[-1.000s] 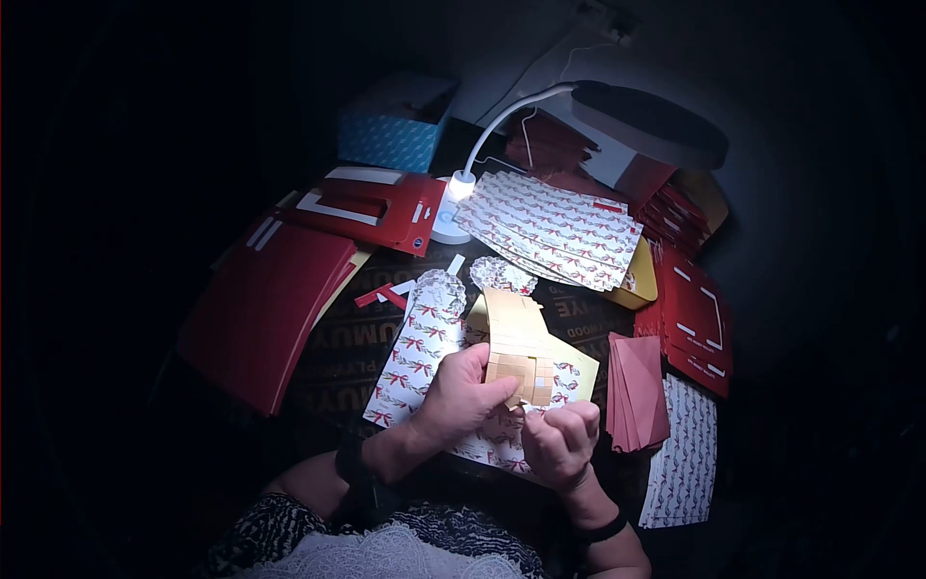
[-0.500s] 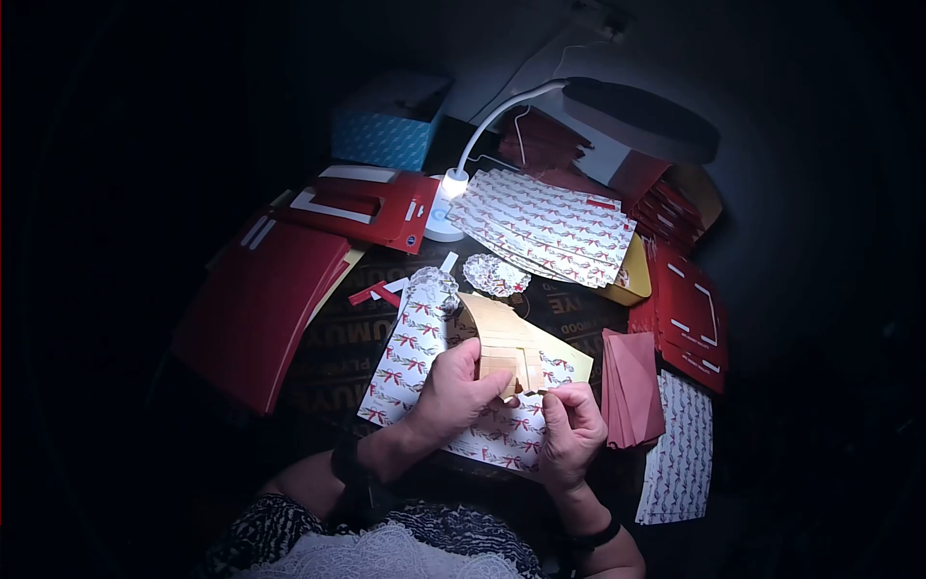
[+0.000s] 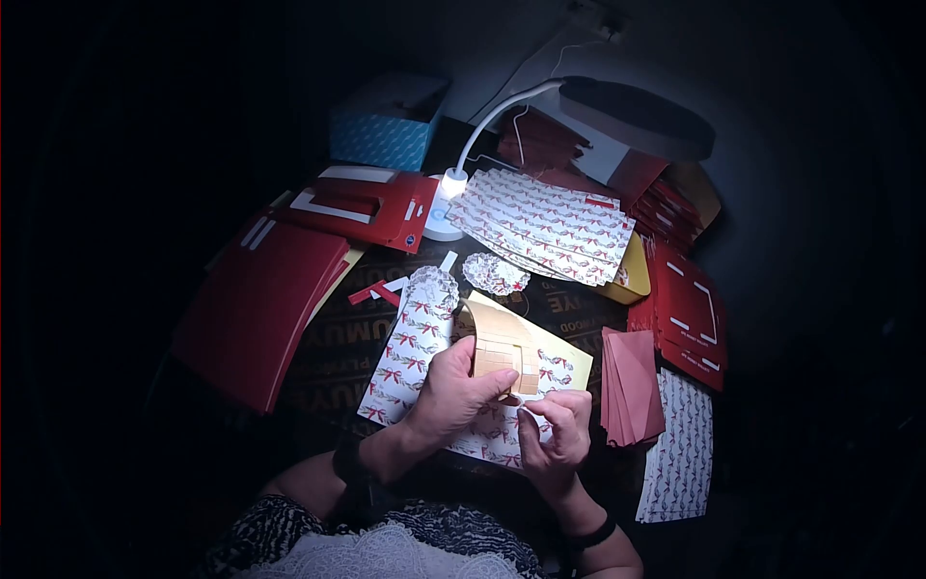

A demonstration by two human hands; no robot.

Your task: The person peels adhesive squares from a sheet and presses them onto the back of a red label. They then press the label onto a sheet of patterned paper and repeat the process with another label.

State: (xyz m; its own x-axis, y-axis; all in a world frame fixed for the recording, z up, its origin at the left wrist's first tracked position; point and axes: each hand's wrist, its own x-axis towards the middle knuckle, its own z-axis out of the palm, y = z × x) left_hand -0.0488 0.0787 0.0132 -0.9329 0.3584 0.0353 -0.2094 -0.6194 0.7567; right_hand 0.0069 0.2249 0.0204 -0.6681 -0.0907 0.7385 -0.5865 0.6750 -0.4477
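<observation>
Background: darkness is broken by a white desk lamp (image 3: 637, 118), set beyond both hands before a grey wall (image 3: 733, 58).
Tan sheet: held up between the hands, bowed at its far end; its near part is marked into small rectangles, with a pale patch at the right.
Left hand (image 3: 449, 391): closed on the tan sheet (image 3: 495, 338), thumb laid across its face.
Right hand (image 3: 559, 434): fingertips pinched on a small white bit (image 3: 522, 400) at the sheet's near edge.
Printed paper (image 3: 410, 357): patterned with red bows and greenery, spread beneath the hands.
Lettering: upside down on the dark table (image 3: 328, 386), partly readable as "UMUY"; print on the red folders (image 3: 690, 314), right of the right hand, is too small to be read.
Table: crowded with dark red folders (image 3: 260, 299) left of the left hand and pink envelopes (image 3: 632, 386) beside the right.
</observation>
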